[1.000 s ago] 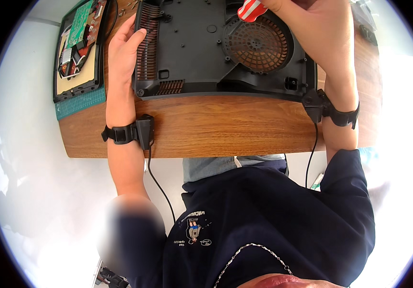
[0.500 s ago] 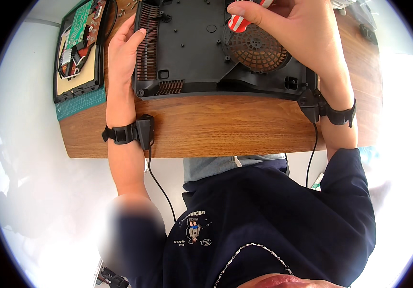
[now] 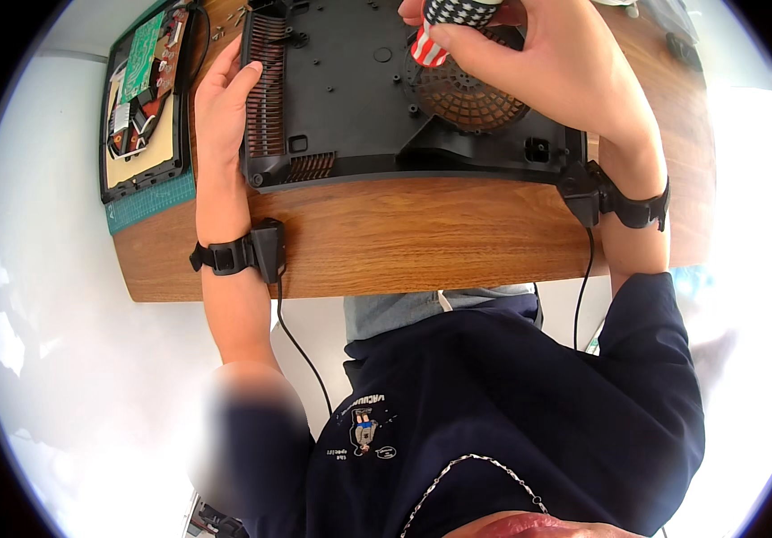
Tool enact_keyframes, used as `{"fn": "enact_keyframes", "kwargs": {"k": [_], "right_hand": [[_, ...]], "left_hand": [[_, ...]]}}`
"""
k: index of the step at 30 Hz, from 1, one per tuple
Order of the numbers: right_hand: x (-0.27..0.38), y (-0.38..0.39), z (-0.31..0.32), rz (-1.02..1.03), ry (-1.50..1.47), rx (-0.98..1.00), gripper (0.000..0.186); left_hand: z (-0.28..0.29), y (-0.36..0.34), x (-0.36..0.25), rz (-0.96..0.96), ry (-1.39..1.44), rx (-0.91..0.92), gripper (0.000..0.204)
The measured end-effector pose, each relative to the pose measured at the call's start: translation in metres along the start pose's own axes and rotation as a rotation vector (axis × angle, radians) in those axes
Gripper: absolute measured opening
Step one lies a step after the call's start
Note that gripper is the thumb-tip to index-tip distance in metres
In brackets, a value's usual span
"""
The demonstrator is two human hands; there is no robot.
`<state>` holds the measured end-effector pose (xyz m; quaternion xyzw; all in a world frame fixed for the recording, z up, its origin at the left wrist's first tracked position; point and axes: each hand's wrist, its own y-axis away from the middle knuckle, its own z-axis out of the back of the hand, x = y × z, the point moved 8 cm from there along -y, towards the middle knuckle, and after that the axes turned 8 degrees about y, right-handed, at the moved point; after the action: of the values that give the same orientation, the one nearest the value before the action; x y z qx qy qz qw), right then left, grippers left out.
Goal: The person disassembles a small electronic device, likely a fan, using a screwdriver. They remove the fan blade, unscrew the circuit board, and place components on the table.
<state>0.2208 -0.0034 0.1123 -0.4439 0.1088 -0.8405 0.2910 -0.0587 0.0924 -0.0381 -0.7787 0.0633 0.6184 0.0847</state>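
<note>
A black plastic housing (image 3: 341,117) lies on the wooden table, with slatted vents along its left side and a round grille (image 3: 471,94) at right. My left hand (image 3: 225,99) holds the housing's left edge, its thumb over the slats and its fingers along the outside. Above the grille, my right hand (image 3: 538,67) is closed around a thick handheld tool (image 3: 458,13), patterned with red and white stripes and white stars on black. The tool's far part passes out at the top of the view, and whether it touches the housing cannot be made out.
At the left, a black-framed panel (image 3: 164,130) with a green circuit board (image 3: 143,58) and wires rests partly on a teal cutting mat (image 3: 153,202). Small screws (image 3: 218,34) lie behind my left hand. Black cables (image 3: 301,350) hang from both wrist straps.
The housing has slid slightly left along with my left hand. My right hand has also shifted left and tilted the tool, bringing its starred part into view.
</note>
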Motion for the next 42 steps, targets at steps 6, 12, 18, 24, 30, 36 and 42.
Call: {"fn": "enact_keyframes", "kwargs": {"k": [6, 12, 18, 24, 30, 36, 42], "right_hand": [[0.012, 0.0, 0.009, -0.107, 0.23, -0.037, 0.04], [0.009, 0.003, 0.023, 0.019, -0.034, -0.288, 0.033], [0.002, 0.0, 0.013, -0.043, -0.035, -0.164, 0.032], [0.005, 0.0, 0.008, -0.06, 0.019, -0.129, 0.032], [-0.001, -0.001, 0.003, -0.058, -0.017, -0.098, 0.035], [0.01, -0.002, 0.006, 0.091, 0.091, 0.0, 0.035], [0.016, -0.006, 0.021, -0.341, 0.374, 0.0, 0.038]], "left_hand": [[-0.002, -0.002, 0.0, 0.009, 0.035, 0.026, 0.046], [-0.001, -0.001, 0.0, -0.006, 0.021, 0.034, 0.046], [0.002, -0.001, 0.001, -0.004, 0.011, 0.012, 0.046], [0.001, 0.0, 0.0, -0.01, 0.005, 0.02, 0.046], [0.004, -0.002, 0.002, -0.014, 0.009, 0.029, 0.047], [0.006, -0.002, 0.002, -0.016, -0.014, 0.014, 0.047], [0.001, 0.0, -0.001, -0.005, -0.007, 0.013, 0.046]]}}
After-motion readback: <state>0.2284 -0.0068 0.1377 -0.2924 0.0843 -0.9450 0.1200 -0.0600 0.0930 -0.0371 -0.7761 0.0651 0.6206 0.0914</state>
